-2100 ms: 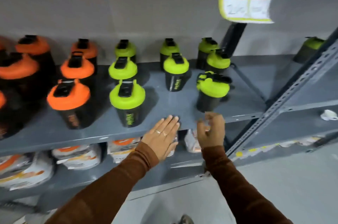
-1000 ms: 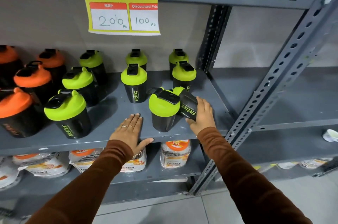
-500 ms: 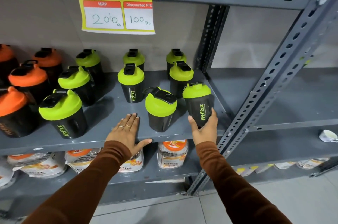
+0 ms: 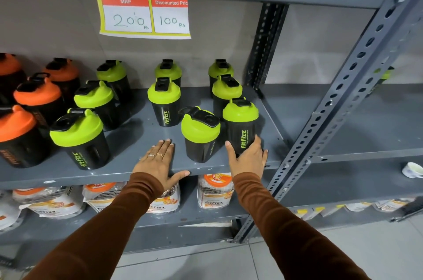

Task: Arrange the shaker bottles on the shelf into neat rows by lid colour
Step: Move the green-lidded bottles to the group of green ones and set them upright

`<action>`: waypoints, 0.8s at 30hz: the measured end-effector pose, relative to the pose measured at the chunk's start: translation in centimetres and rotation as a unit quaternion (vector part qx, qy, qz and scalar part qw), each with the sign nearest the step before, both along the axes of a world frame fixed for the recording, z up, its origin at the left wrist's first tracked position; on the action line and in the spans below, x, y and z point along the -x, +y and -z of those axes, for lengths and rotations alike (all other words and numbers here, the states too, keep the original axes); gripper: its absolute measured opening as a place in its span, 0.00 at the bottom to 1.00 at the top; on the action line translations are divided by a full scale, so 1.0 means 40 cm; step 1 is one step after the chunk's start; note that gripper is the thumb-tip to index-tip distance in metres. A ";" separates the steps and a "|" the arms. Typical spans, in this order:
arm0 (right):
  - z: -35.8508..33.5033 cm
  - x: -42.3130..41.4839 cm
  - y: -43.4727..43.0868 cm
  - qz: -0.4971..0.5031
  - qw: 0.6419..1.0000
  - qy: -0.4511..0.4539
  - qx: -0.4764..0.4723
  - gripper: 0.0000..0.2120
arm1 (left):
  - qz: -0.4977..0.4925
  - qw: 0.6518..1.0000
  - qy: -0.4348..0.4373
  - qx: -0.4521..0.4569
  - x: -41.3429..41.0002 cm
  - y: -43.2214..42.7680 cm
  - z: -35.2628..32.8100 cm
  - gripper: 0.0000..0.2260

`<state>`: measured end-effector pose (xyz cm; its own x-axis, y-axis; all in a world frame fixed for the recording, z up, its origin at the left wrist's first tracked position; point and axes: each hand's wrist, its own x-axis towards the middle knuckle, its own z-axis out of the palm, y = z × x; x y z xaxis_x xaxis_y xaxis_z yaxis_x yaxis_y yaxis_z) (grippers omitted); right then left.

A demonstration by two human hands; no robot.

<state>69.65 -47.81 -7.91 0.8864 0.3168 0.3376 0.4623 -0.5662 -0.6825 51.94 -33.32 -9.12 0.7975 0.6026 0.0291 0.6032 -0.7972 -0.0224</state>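
Note:
Black shaker bottles stand on a grey shelf [image 4: 137, 165]. Orange-lidded bottles [image 4: 36, 94] fill the left end. Green-lidded bottles [image 4: 163, 94] stand in loose columns from the middle to the right. My right hand [image 4: 248, 157] wraps the base of the front right green-lidded bottle [image 4: 240, 124], which stands upright. Just left of it another green-lidded bottle [image 4: 200, 133] stands with its black cap flipped open. My left hand [image 4: 158, 160] lies flat on the shelf's front edge, fingers spread, holding nothing.
A slanted perforated steel upright [image 4: 338, 106] bounds the shelf on the right. A price sign [image 4: 143, 3] hangs from the shelf above. Bagged goods [image 4: 215, 190] lie on the lower shelf. One more green-lidded bottle [image 4: 384, 76] shows behind the upright. A white cup [image 4: 412, 170] sits at far right.
My right hand stood the tilted green-lidded bottle upright at the front right of the shelf and keeps hold of it. My left hand stays flat on the shelf edge.

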 end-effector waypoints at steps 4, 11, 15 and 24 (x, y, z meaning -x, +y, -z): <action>0.009 0.003 -0.013 -0.010 0.999 0.019 0.029 0.44 | -0.002 1.000 0.004 -0.005 0.000 -0.002 0.001 0.47; 0.005 -0.010 -0.029 -0.043 0.997 0.051 0.030 0.45 | -0.004 1.000 0.003 -0.001 -0.003 -0.003 0.001 0.47; 0.009 -0.003 -0.066 -0.112 0.990 0.049 -0.073 0.44 | -0.003 1.000 0.001 -0.008 -0.002 -0.003 0.003 0.47; -0.233 -0.001 -0.013 -0.113 0.935 -0.218 -0.255 0.23 | -0.006 1.000 0.007 -0.006 -0.005 -0.006 -0.002 0.47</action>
